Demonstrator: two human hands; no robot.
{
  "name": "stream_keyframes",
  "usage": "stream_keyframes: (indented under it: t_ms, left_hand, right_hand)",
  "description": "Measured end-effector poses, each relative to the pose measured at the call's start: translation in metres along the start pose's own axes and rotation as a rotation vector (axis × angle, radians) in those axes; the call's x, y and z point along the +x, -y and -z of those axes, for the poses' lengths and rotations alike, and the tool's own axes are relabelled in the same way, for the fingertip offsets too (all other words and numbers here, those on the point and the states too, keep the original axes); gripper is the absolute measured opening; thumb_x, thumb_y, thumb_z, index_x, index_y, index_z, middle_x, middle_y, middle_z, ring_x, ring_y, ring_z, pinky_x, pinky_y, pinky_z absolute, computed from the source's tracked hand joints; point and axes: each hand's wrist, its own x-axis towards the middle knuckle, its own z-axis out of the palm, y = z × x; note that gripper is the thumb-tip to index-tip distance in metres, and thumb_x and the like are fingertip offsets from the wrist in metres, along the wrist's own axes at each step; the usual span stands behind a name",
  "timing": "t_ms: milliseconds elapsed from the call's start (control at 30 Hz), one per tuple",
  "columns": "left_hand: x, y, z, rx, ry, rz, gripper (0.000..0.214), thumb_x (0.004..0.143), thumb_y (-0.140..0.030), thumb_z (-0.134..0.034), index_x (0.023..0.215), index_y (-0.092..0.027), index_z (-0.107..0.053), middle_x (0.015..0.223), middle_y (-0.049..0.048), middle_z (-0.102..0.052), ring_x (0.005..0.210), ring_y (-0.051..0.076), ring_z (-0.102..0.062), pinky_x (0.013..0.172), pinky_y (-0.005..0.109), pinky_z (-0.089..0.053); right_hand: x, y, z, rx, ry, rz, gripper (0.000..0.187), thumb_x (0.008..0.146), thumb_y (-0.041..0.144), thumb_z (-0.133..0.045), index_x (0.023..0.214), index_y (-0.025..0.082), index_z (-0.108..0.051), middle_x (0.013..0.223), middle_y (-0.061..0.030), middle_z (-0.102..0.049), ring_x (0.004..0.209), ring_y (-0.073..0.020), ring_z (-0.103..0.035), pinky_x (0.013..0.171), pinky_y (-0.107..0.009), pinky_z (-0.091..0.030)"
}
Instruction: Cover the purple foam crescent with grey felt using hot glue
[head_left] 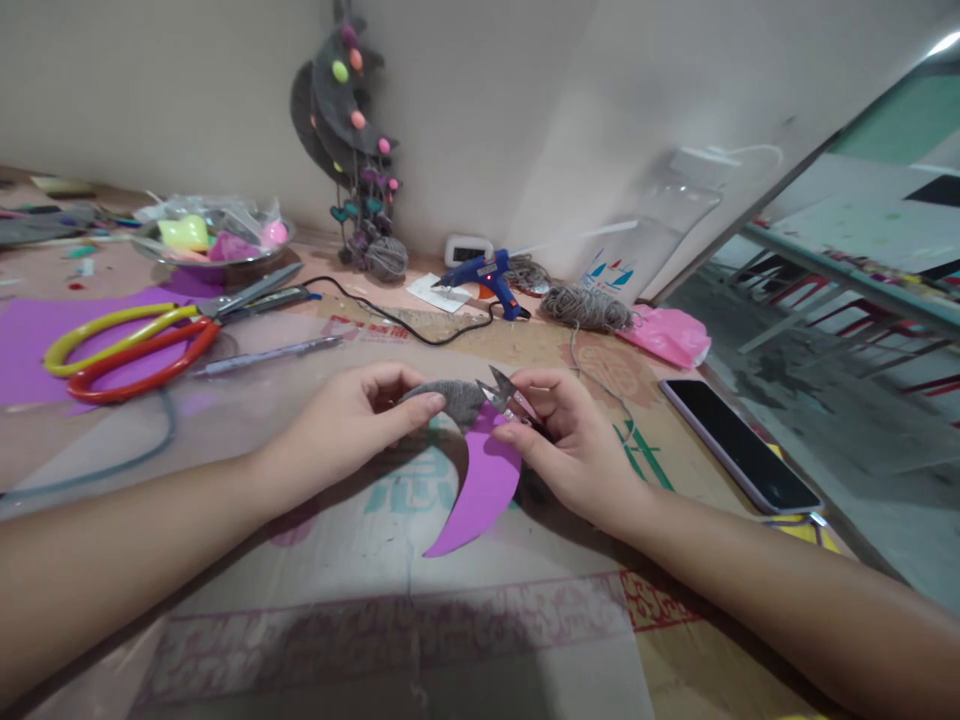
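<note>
My left hand (360,415) pinches the upper end of a purple foam crescent (480,495); that end is wrapped in grey yarn (454,398). The bare purple tail hangs down toward me over the table. My right hand (566,435) is closed on small metal thread snips (504,392), their open blades pointing at the yarn-wrapped end. Both hands meet just above the cardboard-covered table (375,600).
Large yellow and red handled scissors (142,340) lie at left on purple foam. A blue glue gun (487,280), grey yarn bundles (585,305), a pink bag (667,335) and a phone (739,445) lie behind and right. A tray of trinkets (214,240) and a hanging crescent decoration (349,120) stand at the wall.
</note>
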Motion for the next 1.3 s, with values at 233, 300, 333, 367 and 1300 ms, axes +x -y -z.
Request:
stream_keyframes:
  t_ms: [233, 300, 333, 367, 1300]
  left_hand:
    - [0.003, 0.002, 0.000, -0.014, 0.080, -0.010, 0.033, 0.086, -0.044, -0.049, 0.066, -0.017, -0.051, 0.056, -0.0046, -0.048, 0.048, 0.007, -0.041, 0.046, 0.020, -0.033]
    - [0.003, 0.001, 0.000, -0.013, 0.068, -0.023, 0.032, 0.087, -0.044, -0.048, 0.068, -0.018, -0.050, 0.056, -0.0048, -0.048, 0.048, 0.008, -0.041, 0.046, 0.020, -0.033]
    - [0.003, 0.001, 0.000, 0.001, 0.061, -0.033, 0.031, 0.087, -0.043, -0.047, 0.069, -0.018, -0.050, 0.056, -0.0050, -0.047, 0.048, 0.008, -0.042, 0.046, 0.020, -0.034]
    - [0.002, 0.001, 0.000, 0.025, 0.052, -0.044, 0.030, 0.087, -0.041, -0.048, 0.069, -0.018, -0.050, 0.056, -0.0051, -0.047, 0.049, 0.008, -0.042, 0.047, 0.020, -0.034]
    - [0.002, -0.002, 0.001, 0.162, 0.024, -0.070, 0.024, 0.084, -0.038, -0.050, 0.070, -0.019, -0.054, 0.057, -0.0049, -0.051, 0.051, 0.009, -0.044, 0.046, 0.020, -0.035]
  right_hand:
    - [-0.001, 0.002, 0.001, -0.232, 0.054, 0.049, 0.025, 0.083, 0.024, -0.061, 0.103, 0.022, -0.048, 0.078, 0.0018, -0.058, 0.068, -0.0091, -0.056, 0.060, -0.020, -0.045]
    - [-0.001, 0.004, 0.003, -0.341, 0.051, 0.089, 0.024, 0.083, 0.025, -0.061, 0.104, 0.021, -0.051, 0.081, -0.0002, -0.060, 0.070, -0.0104, -0.057, 0.063, -0.022, -0.046]
    - [0.000, 0.006, 0.005, -0.389, 0.031, 0.120, 0.024, 0.083, 0.026, -0.061, 0.105, 0.020, -0.053, 0.083, -0.0012, -0.061, 0.071, -0.0109, -0.057, 0.064, -0.022, -0.047]
    - [0.000, 0.007, 0.007, -0.435, 0.011, 0.153, 0.023, 0.084, 0.026, -0.060, 0.106, 0.020, -0.054, 0.085, -0.0019, -0.061, 0.072, -0.0111, -0.058, 0.064, -0.023, -0.047]
    - [0.004, 0.000, 0.017, -0.946, 0.237, 0.509, 0.020, 0.091, 0.024, -0.047, 0.108, 0.017, -0.056, 0.076, -0.0043, -0.059, 0.067, -0.0160, -0.052, 0.060, -0.027, -0.038]
